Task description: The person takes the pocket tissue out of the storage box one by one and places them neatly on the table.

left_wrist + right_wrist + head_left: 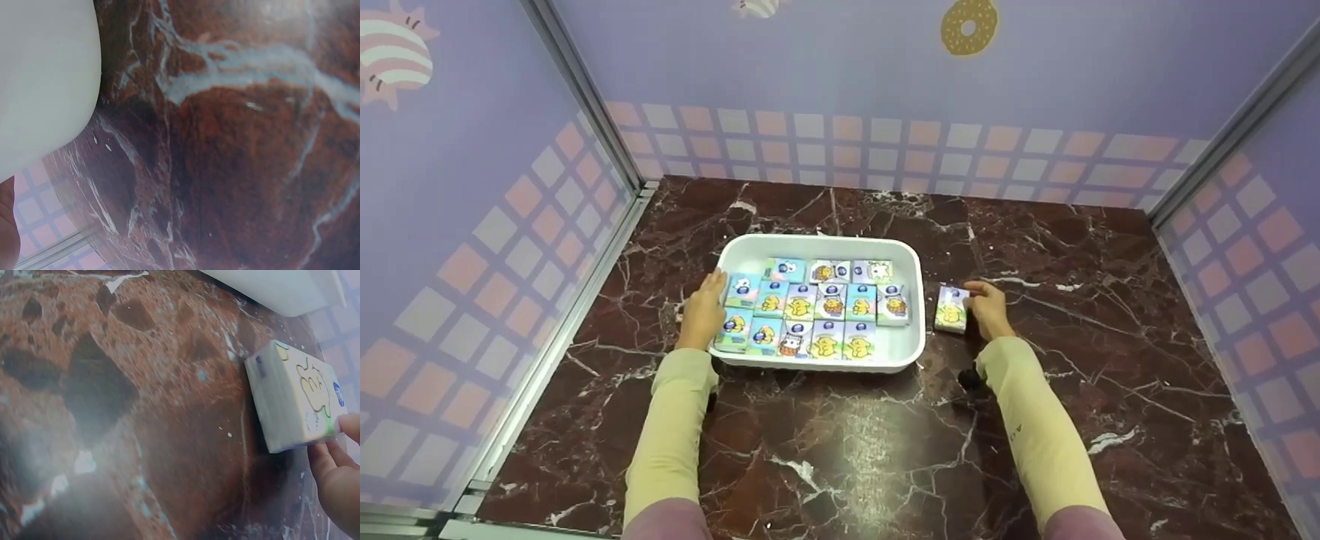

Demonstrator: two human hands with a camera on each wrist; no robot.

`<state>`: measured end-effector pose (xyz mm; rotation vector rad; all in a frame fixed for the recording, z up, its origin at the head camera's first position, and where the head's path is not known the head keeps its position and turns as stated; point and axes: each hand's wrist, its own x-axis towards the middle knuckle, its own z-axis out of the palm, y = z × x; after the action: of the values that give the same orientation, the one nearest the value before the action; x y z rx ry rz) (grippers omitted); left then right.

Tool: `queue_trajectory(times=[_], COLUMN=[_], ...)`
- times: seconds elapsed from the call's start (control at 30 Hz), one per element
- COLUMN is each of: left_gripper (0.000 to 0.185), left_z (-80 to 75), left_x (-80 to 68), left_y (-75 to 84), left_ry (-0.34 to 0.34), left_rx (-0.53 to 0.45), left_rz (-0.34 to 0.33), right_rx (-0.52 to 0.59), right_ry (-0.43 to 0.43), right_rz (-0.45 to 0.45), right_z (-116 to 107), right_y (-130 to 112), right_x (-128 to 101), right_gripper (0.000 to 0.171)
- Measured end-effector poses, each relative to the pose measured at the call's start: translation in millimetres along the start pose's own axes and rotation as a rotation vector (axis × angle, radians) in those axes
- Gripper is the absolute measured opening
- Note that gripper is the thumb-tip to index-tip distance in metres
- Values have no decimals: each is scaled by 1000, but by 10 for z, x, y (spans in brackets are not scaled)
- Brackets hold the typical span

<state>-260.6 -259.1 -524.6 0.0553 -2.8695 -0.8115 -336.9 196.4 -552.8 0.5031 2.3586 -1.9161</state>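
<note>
Resting flat against the white tray's (817,244) left wall, the left hand (703,309) is seen relaxed; a tissue pack (951,308) beside the tray is pinched by the right hand (988,307) on the marble desk (847,450). Left wrist: only tray wall (45,84) is shown. Right wrist: fingertips (351,426) are curled on the pack (295,396); a firm edge grip should be kept.

White tray (911,262); dark red white-veined marble table (840,450).
</note>
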Motion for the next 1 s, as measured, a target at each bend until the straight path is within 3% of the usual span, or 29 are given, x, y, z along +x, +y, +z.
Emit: queue_trajectory(times=[0.23, 0.43, 0.7, 0.9, 1.0], left_gripper=[54, 55, 56, 53, 53], left_z=[34, 24, 3, -8, -12], left_x=[4, 19, 8, -3, -7], left_y=[15, 7, -11, -15, -6], left_ry=[7, 14, 15, -6, -14], left_rx=[-15, -12, -9, -16, -21], left_rz=[13, 13, 5, 19, 9], right_rx=[-18, 33, 132, 245, 291], right_ry=[47, 31, 4, -20, -81], right_rz=[0, 7, -34, -110, -84], right_z=[20, 18, 57, 216, 328], right_y=[75, 8, -274, -563, -692], right_x=[-11, -25, -69, -228, -356], right_gripper=[40, 39, 40, 37, 36])
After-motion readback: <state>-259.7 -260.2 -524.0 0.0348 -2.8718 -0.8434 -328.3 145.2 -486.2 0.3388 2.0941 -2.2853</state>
